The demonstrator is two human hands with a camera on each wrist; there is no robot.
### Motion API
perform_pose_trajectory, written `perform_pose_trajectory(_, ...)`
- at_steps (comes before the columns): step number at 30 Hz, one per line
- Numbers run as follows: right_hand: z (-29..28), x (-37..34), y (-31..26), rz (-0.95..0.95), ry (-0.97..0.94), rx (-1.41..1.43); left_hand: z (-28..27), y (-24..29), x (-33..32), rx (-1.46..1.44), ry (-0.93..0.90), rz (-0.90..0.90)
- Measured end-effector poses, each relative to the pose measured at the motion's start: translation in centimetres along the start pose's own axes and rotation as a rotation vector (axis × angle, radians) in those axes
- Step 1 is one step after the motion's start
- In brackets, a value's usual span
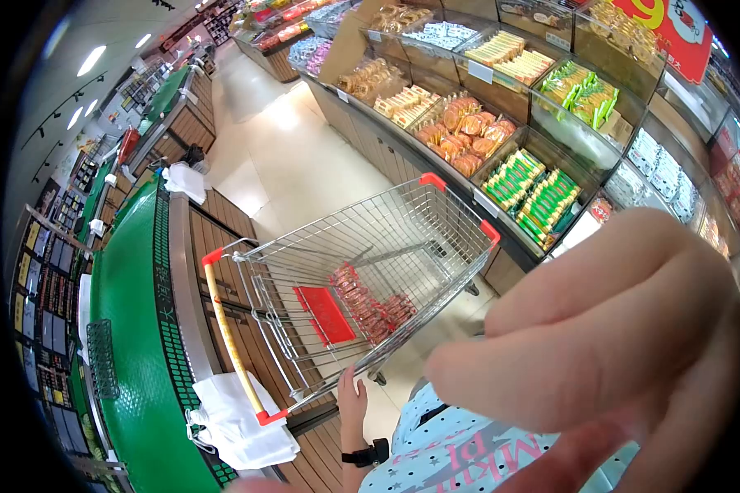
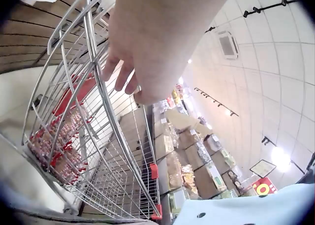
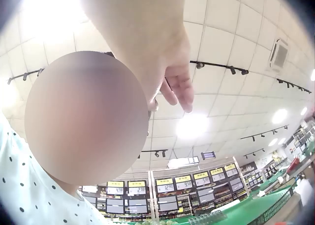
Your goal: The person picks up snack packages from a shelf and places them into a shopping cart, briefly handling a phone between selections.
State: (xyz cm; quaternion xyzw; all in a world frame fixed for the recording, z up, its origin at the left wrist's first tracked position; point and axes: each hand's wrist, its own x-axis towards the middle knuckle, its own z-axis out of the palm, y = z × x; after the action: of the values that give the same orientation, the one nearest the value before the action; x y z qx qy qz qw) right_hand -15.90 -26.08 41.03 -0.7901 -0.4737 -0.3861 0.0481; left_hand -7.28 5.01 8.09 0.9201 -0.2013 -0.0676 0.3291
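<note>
A metal shopping cart (image 1: 370, 238) with red corner pieces stands in the aisle. Inside lie several red-patterned packages (image 1: 362, 300), beside a red panel (image 1: 325, 315) at the handle end. At the cart's near side rim is my left hand (image 1: 352, 403), its fingers loosely extended against the wire side; the left wrist view has the same hand (image 2: 128, 72) over the bars. Raised close to the head camera, my right hand (image 1: 600, 329) looms large with bent fingers. In the right wrist view that hand (image 3: 174, 82) is up beside the head, fingers relaxed, nothing visible in them.
Tiered bins of packaged snacks (image 1: 460, 131) line the far side of the aisle. A green-topped counter (image 1: 131, 329) with wooden panels runs along the left, a white bag (image 1: 242, 423) hanging near the cart's yellow handle (image 1: 232, 337). Tiled floor (image 1: 263, 131) stretches ahead.
</note>
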Motion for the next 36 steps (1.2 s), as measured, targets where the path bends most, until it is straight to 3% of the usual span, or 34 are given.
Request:
perform_pose_trajectory(4, 0.2, -0.1, 0.6, 0.001, 0.031, 0.001, 0.2, 0.0, 1.4, -0.048, 0.008, 0.026)
perform_pose_trajectory(7, 0.3, -1.6, 1.6, 0.098, 0.148, 0.002, 2.1, -2.8, 2.0, 0.023, 0.004, 0.054)
perform_pose_trajectory(9, 1.8, -3.8, 2.2, 0.279, 0.322, 0.056, 2.2, -2.4, 2.7, 0.009, 0.003, 0.034)
perform_pose_trajectory(11, 5.7, -6.5, 2.8, 0.629, 0.454, 0.245, 2.3, -2.3, 3.6, -0.025, 0.004, 0.008)
perform_pose_trajectory(12, 8.6, -8.1, 3.3, 0.870, 0.428, 0.377, 2.5, -2.4, 4.1, -0.014, 0.006, -0.002)
perform_pose_trajectory(13, 12.9, -10.0, 3.8, 1.174, 0.265, 0.518, 2.7, -2.7, 4.6, -0.002, 0.004, -0.017)
perform_pose_trajectory(14, 16.7, -12.5, 4.2, 1.348, -0.165, 0.565, 2.8, -2.9, 4.8, 0.014, -0.003, -0.034)
perform_pose_trajectory(15, 20.1, -17.4, 2.6, 1.332, -0.850, 0.486, 2.9, -3.0, 4.9, 0.010, -0.005, -0.069)
perform_pose_trajectory(17, 25.8, -28.3, -3.9, 1.192, -1.699, 0.847, 2.9, -3.1, 6.0, 0.005, 0.004, -0.122)
perform_pose_trajectory(19, 26.0, -26.1, -4.1, 0.972, -1.791, 1.036, 3.2, -3.3, 6.8, -0.011, 0.013, -0.187)
perform_pose_trajectory(22, 29.1, -23.3, 5.5, 1.101, -1.518, 1.865, 4.0, -4.1, 7.7, -0.017, -0.019, -0.267)
perform_pose_trajectory(24, 33.8, -23.7, 9.4, 1.561, -0.911, 1.848, 5.8, -5.1, 8.4, 0.047, -0.079, -0.272)
perform_pose_trajectory(25, 36.5, -22.9, 11.4, 1.516, -0.766, 1.665, 6.4, -5.3, 9.0, 0.113, -0.118, -0.257)
perform_pose_trajectory(26, 40.5, -24.4, 12.5, 1.475, -0.908, 1.427, 6.9, -5.3, 9.6, 0.154, -0.156, -0.289)
perform_pose_trajectory(28, 48.0, -27.1, 12.7, 1.357, -0.724, 1.049, 7.9, -5.3, 10.7, 0.190, -0.182, -0.408)
perform_pose_trajectory(31, 56.0, -31.4, 10.6, 1.209, -1.082, 0.694, 9.0, -5.4, 12.2, 0.210, -0.125, -0.532)
perform_pose_trajectory(34, 61.9, -35.5, 7.3, 0.962, -1.323, 0.709, 9.0, -5.0, 12.9, 0.234, -0.013, -0.591)
perform_pose_trajectory(36, 63.7, -35.9, 6.0, 0.800, -1.405, 0.659, 8.6, -4.8, 13.4, 0.241, -0.049, -0.554)
